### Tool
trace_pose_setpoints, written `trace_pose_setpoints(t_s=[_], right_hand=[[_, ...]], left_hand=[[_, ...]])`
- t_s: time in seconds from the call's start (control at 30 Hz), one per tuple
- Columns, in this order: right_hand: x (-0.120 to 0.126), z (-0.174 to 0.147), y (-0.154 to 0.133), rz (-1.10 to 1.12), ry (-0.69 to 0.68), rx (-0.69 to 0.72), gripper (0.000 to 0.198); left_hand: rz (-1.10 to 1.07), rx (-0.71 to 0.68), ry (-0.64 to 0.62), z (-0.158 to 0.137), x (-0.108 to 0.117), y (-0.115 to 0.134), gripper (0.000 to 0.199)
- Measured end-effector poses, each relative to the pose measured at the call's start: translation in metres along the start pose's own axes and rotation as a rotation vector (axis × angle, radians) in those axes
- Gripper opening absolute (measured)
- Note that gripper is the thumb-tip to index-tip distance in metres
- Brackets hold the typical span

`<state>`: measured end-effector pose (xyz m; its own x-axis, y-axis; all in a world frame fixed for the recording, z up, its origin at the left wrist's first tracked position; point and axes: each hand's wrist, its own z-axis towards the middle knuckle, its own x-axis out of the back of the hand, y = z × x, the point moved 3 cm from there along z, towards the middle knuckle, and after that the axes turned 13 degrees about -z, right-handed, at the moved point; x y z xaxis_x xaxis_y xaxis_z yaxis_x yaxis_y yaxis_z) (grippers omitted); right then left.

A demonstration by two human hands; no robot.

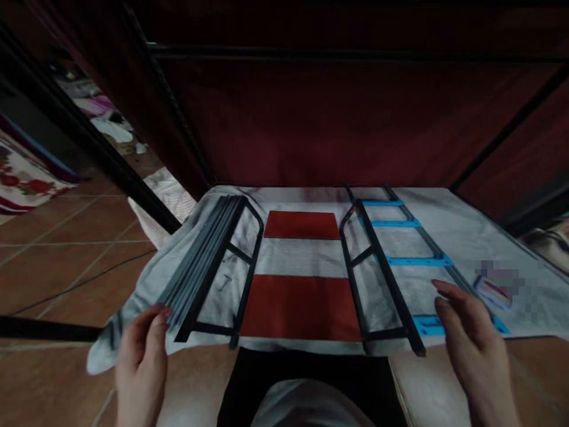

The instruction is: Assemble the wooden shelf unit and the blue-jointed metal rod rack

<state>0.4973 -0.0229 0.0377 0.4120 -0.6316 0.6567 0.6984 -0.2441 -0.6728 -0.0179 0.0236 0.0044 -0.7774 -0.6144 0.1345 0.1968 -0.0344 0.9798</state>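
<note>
My left hand (143,359) hovers by the near end of a bundle of grey metal tubes (202,258), its fingers loosely bent and slightly apart, with nothing seen in them. Whether a fingertip touches the tubes I cannot tell. On the right, my right hand (473,344) is open beside a ladder-like piece with blue crossbars (420,261) and grey tubes. Between my hands lie two black metal side frames, the left frame (242,254) and the right frame (386,276). Two red rectangular panels, a smaller one (302,225) and a larger one (302,308), lie between the frames.
A white cloth (448,231) covers the surface under the parts. Small metal hardware (225,283) lies inside the left frame. A small packet (494,292), partly blurred, is at right. Dark red panelling (311,124) rises behind. Black bars and a cable (84,286) cross the left side.
</note>
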Motion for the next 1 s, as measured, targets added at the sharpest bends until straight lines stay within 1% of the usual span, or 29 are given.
trace_pose_setpoints(t_s=[0.07,0.1,0.13,0.17,0.27,0.33,0.5,0.67,0.8,0.87,1.0], right_hand=[[-0.016,0.003,0.024,0.06,-0.131,-0.16,0.047],[-0.025,0.001,0.034,0.112,-0.198,-0.241,0.049],[-0.033,-0.004,0.041,0.178,-0.26,-0.316,0.051],[-0.041,-0.01,0.045,0.238,-0.321,-0.385,0.052],[-0.058,-0.029,0.042,0.38,-0.463,-0.53,0.055],[-0.064,-0.037,0.032,0.424,-0.506,-0.563,0.056],[-0.076,-0.044,0.011,0.403,-0.59,-0.499,0.052],[-0.084,-0.046,0.001,0.384,-0.645,-0.416,0.041],[-0.084,-0.044,-0.001,0.354,-0.697,-0.369,0.038],[-0.083,-0.041,0.002,0.331,-0.683,-0.368,0.039],[-0.081,-0.036,0.009,0.316,-0.674,-0.397,0.044]], left_hand=[[-0.263,0.335,0.016,0.004,-0.016,-0.014,0.045],[-0.362,0.485,0.003,0.004,-0.025,-0.022,0.043],[-0.448,0.569,-0.018,0.002,-0.032,-0.027,0.044],[-0.517,0.605,-0.042,0.0,-0.038,-0.03,0.045],[-0.623,0.621,-0.158,-0.007,-0.046,-0.033,0.052],[-0.633,0.655,-0.228,-0.01,-0.046,-0.031,0.052],[-0.695,0.685,-0.302,-0.013,-0.046,-0.029,0.048],[-0.747,0.664,-0.355,-0.02,-0.052,-0.029,0.052],[-0.746,0.7,-0.402,-0.017,-0.055,-0.039,0.054],[-0.671,0.653,-0.389,-0.009,-0.053,-0.049,0.05],[-0.38,0.438,-0.319,0.018,-0.053,-0.073,0.042]])
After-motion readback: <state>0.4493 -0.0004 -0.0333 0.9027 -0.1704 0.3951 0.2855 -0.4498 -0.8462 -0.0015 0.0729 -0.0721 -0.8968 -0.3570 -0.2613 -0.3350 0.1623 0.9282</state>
